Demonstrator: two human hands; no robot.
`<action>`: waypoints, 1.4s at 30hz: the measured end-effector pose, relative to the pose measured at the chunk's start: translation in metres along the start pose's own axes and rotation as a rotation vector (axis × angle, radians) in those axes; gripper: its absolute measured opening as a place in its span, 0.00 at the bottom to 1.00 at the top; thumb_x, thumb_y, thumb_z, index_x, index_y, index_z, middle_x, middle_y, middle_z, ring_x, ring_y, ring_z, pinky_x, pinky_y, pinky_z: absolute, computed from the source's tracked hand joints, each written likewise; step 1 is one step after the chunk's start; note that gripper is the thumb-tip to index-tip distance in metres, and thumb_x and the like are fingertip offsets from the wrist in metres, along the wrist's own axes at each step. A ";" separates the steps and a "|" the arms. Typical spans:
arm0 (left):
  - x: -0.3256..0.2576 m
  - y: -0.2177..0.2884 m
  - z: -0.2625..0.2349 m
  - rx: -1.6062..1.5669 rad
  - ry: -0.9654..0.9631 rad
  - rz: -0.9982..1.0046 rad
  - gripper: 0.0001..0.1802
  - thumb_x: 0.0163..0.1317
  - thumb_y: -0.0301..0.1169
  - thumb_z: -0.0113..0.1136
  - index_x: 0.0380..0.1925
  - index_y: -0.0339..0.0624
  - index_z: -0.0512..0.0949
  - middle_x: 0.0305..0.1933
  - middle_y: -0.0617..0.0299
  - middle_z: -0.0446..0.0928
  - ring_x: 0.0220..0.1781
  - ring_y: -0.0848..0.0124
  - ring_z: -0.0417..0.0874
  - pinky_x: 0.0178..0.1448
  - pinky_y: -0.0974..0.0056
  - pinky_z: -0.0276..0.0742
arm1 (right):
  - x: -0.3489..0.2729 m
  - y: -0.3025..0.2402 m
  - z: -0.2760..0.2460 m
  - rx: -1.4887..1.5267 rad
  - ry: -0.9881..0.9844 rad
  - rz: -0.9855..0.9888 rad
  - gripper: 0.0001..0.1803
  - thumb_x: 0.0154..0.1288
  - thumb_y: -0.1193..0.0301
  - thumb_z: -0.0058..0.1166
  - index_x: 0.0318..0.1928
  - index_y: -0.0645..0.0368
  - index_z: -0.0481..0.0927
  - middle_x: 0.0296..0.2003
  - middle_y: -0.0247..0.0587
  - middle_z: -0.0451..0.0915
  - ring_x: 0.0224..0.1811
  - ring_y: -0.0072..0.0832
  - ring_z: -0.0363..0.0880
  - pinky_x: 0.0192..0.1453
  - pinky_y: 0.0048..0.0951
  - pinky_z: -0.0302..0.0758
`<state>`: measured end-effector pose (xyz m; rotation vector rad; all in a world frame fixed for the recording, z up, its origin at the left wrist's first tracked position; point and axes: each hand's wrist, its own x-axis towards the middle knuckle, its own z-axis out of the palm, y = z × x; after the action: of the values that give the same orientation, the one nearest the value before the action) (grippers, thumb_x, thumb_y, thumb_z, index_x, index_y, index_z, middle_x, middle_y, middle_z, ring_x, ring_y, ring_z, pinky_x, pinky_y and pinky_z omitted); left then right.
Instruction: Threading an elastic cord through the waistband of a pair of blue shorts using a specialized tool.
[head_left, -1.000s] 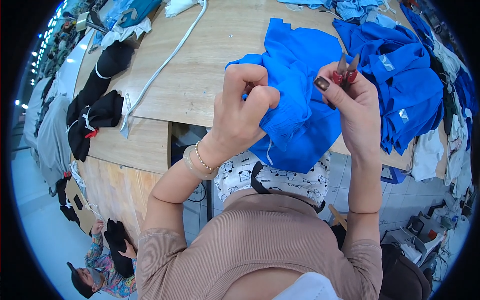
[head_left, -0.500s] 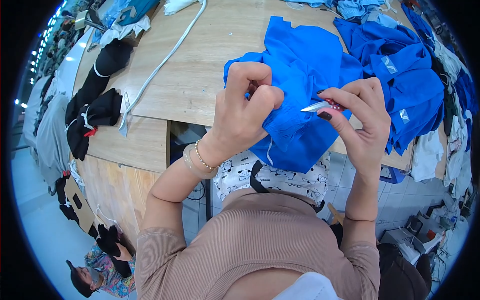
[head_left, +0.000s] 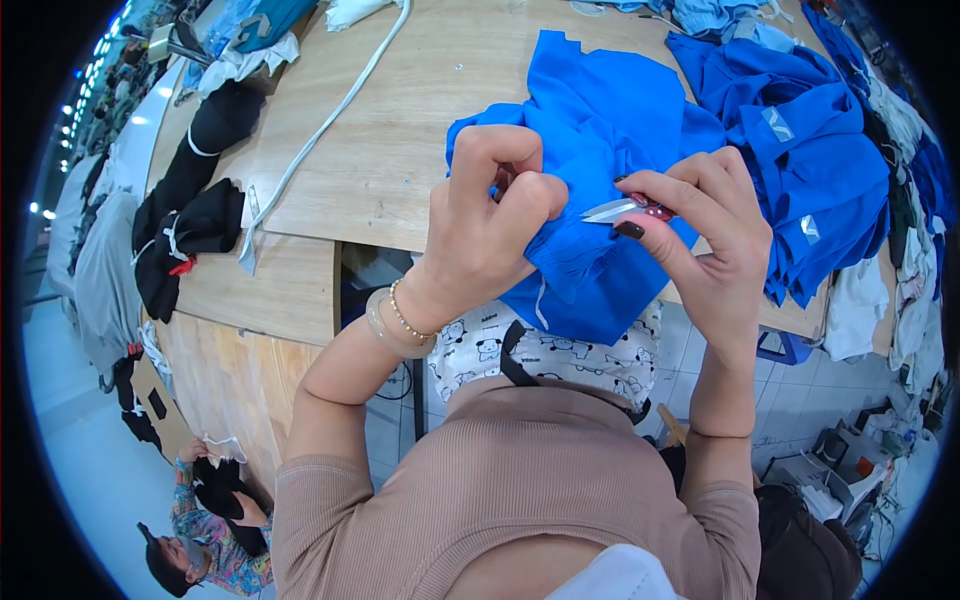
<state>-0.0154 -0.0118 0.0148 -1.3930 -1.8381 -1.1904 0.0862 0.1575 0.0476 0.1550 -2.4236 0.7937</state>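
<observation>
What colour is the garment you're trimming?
Bright blue garment, pinched by the left hand; clearest in the head view.
</observation>
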 end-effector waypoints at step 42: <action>-0.004 -0.017 0.002 -0.159 0.117 -0.285 0.16 0.45 0.24 0.67 0.29 0.40 0.68 0.35 0.58 0.65 0.28 0.69 0.68 0.27 0.71 0.66 | -0.009 0.024 0.026 0.416 0.459 0.524 0.09 0.59 0.71 0.61 0.30 0.61 0.74 0.23 0.25 0.66 0.27 0.11 0.56 0.29 0.17 0.53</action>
<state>-0.0300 -0.0130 0.0052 -1.1397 -1.9391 -1.5561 0.0746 0.1613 0.0132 -0.4747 -1.8489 1.3874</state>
